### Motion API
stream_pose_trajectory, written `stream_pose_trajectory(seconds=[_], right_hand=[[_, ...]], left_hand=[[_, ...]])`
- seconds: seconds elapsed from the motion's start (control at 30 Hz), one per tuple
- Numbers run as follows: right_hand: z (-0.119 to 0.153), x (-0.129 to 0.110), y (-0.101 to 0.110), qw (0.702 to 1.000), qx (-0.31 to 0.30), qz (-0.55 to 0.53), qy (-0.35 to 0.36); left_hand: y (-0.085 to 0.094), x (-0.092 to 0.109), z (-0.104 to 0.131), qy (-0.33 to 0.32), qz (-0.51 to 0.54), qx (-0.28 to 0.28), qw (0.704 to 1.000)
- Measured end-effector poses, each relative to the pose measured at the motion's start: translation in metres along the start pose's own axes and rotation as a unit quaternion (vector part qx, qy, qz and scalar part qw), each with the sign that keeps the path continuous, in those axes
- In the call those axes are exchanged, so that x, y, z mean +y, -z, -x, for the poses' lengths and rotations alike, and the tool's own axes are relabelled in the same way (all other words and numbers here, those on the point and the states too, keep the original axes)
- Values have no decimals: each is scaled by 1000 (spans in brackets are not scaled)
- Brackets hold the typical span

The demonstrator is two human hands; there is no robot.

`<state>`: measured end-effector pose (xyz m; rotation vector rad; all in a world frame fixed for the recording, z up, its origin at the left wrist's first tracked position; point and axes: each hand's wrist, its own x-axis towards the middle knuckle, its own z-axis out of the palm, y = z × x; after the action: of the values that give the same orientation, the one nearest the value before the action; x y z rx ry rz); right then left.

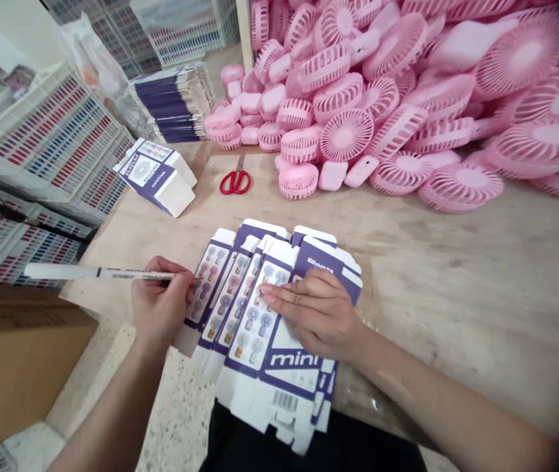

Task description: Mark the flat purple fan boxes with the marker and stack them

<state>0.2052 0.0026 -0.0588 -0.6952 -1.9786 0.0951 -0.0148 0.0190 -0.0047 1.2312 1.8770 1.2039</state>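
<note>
the fingers of my left hand (164, 301) pinch a white pen (87, 271), its tip by the leftmost of the flat boxes (247, 328). my right hand (321, 311) lies on top, front fingers straight and close together, arm coming from near right. the boxes are fanned over the bench's (437, 275) near edge. from far off, i can't tell which have pen marks. one folded box (159, 180) sits far left.

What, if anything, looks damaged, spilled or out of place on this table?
No damage or spill stands out. Only the flat cartons under the right hand look askew: unevenly fanned, their lower ends jutting past the table.
</note>
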Motion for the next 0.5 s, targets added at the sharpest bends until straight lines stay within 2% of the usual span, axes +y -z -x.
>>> stream_pose_trajectory(seconds=[0.23, 0.3, 0.37, 0.4, 0.43, 0.5], right_hand=[[0, 1, 1, 1000, -6, -22, -9], [0, 1, 1, 1000, -7, -24, -9], [0, 1, 1, 1000, -8, -25, -8], [0, 1, 1, 1000, -7, -26, -6], [0, 1, 1, 1000, -5, -27, -5], [0, 1, 1, 1000, -2, -25, -4]], left_hand=[[-3, -7, 7, -55, -115, -14, 992], [-2, -6, 5, -48, -107, -1, 993], [2, -2, 0, -15, -51, 1, 999], [5, 2, -4, 15, -15, -25, 999], [8, 6, -8, 55, 19, -75, 995], [15, 15, -16, 142, 55, -213, 965]])
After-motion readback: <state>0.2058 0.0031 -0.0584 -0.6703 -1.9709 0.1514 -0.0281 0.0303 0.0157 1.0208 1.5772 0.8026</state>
